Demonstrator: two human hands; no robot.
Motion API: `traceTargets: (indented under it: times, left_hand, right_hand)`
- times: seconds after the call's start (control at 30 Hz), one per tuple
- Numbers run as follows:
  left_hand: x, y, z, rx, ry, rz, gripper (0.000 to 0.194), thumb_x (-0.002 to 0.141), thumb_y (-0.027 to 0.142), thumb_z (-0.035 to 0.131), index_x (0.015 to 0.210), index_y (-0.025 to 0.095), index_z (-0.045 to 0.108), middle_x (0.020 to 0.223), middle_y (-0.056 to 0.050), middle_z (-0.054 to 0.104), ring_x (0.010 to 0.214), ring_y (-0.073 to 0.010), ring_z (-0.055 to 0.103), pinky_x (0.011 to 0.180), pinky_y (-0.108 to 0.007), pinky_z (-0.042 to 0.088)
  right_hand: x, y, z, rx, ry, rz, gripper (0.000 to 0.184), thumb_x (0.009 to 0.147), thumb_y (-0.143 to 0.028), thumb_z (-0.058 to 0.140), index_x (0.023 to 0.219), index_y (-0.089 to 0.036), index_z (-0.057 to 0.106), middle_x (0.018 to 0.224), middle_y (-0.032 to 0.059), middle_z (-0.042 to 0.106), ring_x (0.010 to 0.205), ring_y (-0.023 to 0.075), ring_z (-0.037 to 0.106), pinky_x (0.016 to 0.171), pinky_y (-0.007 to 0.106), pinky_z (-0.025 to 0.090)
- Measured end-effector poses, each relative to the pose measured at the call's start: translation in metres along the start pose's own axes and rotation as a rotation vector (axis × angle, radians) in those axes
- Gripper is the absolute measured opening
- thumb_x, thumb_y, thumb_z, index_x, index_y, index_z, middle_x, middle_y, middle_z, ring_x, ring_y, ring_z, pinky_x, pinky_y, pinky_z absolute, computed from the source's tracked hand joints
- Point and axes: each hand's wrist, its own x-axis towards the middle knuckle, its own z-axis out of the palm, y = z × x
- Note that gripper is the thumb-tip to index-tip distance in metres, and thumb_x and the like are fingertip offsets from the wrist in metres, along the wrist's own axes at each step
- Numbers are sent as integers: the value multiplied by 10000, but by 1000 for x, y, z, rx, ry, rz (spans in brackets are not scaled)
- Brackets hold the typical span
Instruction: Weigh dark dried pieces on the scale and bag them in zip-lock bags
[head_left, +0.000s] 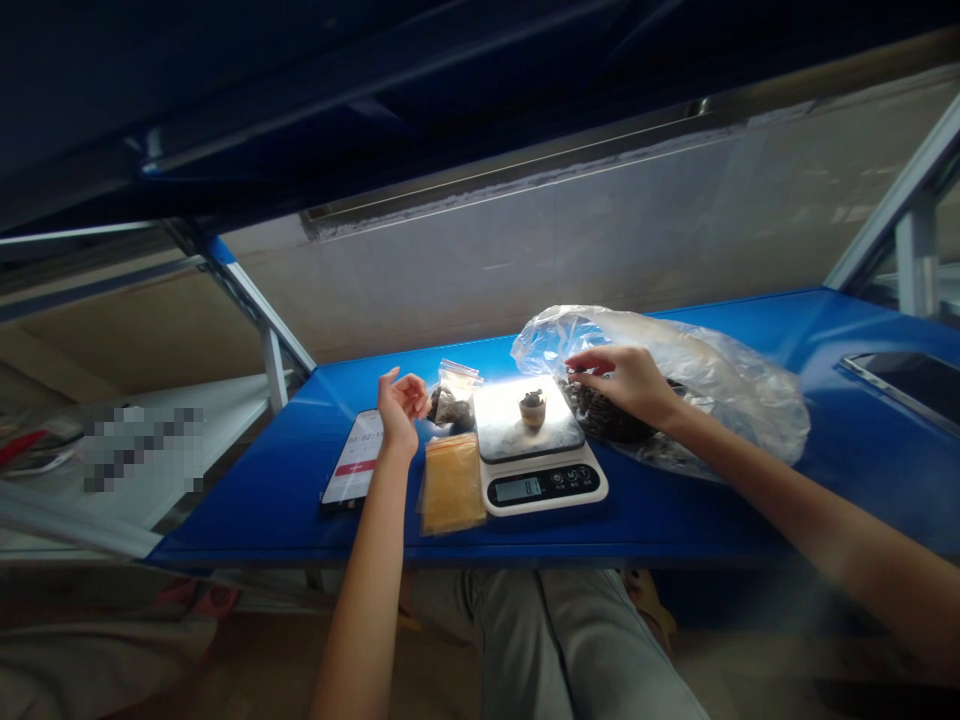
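Note:
A white digital scale (541, 470) sits on the blue table (285, 500), with a small cup (532, 408) of dark bits on its platform. My right hand (626, 382) reaches into a large clear plastic bag (720, 385) of dark pieces, fingers pinched together on something I cannot make out. My left hand (401, 405) hovers with loosely curled fingers beside a small clear pouch (454, 398) holding dark material, and seems empty. A stack of yellowish pouches (452, 485) lies in front of it.
A phone (354, 468) with a lit screen lies left of my left wrist. A dark flat device (911, 385) lies at the table's far right. Metal frame legs (274, 350) stand at the left, with a white shelf behind. My knees show below the table edge.

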Motion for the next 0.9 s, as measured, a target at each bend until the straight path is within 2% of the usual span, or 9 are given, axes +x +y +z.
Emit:
traceTargets:
  times: [0.13,0.27,0.37,0.5,0.7,0.9]
  left_hand:
    - [-2,0,1,16,5,-6,379,702,462,457,441,187,457,423,28,365,357,-58,281,385,-229,172]
    - [-3,1,3,31,0,-14,385,708,455,443,434,186,455,412,34,343,353,-58,280,391,-229,174]
    - [-3,2,4,35,-4,-17,400,717,451,432,423,182,465,399,34,327,349,-58,281,394,-225,176]
    - [-3,1,5,37,-14,-16,416,730,443,426,414,178,477,389,30,321,342,-58,286,395,-220,185]
    - [-3,1,4,24,-19,-17,418,729,442,432,410,177,478,386,30,314,336,-57,285,391,-219,184]
    - [-4,1,4,35,-26,-11,422,740,449,433,420,177,480,384,35,308,338,-56,292,392,-216,200]
  right_hand:
    - [-5,-18,6,91,68,-9,156,782,-281,666,884,-198,750,866,46,764,729,208,709,685,334,584]
    - [-11,-36,14,172,57,-37,146,798,-309,660,865,-213,747,867,38,761,743,198,706,650,315,586]
    - [-14,-44,20,231,66,-60,180,802,-310,662,940,-223,738,923,41,754,787,201,704,646,314,585]
    - [-15,-46,24,273,63,-81,231,822,-310,647,1020,-220,722,980,51,743,821,205,701,683,331,583]
    - [-14,-45,23,240,-41,-160,208,855,-282,609,1021,-242,729,997,39,750,892,220,704,769,358,573]
    - [-13,-43,22,239,-120,-227,261,884,-276,569,1106,-253,703,1109,38,720,1070,221,654,934,386,529]
